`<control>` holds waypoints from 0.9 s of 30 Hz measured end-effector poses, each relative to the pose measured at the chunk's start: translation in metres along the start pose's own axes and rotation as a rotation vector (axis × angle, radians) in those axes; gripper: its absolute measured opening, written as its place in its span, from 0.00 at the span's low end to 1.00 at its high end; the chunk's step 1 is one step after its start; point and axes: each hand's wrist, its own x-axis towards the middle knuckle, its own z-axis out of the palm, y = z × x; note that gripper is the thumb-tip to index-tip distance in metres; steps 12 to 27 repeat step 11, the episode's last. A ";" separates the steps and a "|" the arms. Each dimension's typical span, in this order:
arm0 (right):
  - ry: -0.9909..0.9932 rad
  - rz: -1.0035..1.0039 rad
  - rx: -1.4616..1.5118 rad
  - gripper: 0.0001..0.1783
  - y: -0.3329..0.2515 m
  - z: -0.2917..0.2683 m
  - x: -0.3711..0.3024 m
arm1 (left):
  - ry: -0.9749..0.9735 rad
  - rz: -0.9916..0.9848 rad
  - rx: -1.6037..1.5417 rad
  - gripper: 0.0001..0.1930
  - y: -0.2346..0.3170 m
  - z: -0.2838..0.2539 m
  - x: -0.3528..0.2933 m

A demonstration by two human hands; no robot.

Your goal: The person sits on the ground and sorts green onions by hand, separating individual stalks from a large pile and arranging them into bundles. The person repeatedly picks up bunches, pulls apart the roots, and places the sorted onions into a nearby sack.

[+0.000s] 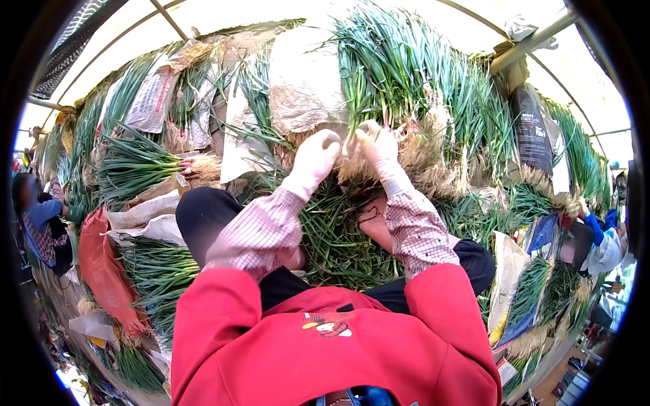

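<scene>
My right hand (pixel 378 150), in a pale glove, is raised in front of me with its fingers pinched on a green onion (pixel 351 127). The onion's pale stalk rises between my hands toward the heap of green onions (pixel 399 68) behind. Just left of it, my left hand (pixel 315 160), also pale-gloved, has its fingers curled closed close to the stalk. Whatever those left fingers grip is too small to make out. Straw-coloured roots (pixel 357 170) show below and between my hands.
Loose green leaves (pixel 332 233) cover the ground between my bent legs. At left lie a bundle of green onions (pixel 145 164) and a red sack (pixel 107 260); a pale sack (pixel 306 81) lies ahead. Other people sit at far left (pixel 42 220) and far right (pixel 596 237).
</scene>
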 end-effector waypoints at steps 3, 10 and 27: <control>-0.004 -0.088 0.392 0.11 0.006 0.010 -0.019 | -0.018 -0.006 0.505 0.15 -0.011 0.035 0.035; -0.066 0.019 0.585 0.20 -0.011 -0.038 -0.055 | -0.184 -0.068 0.435 0.12 0.045 -0.005 -0.005; -0.192 0.160 0.537 0.26 -0.021 -0.036 -0.052 | -0.191 -0.070 0.449 0.12 0.045 -0.004 -0.005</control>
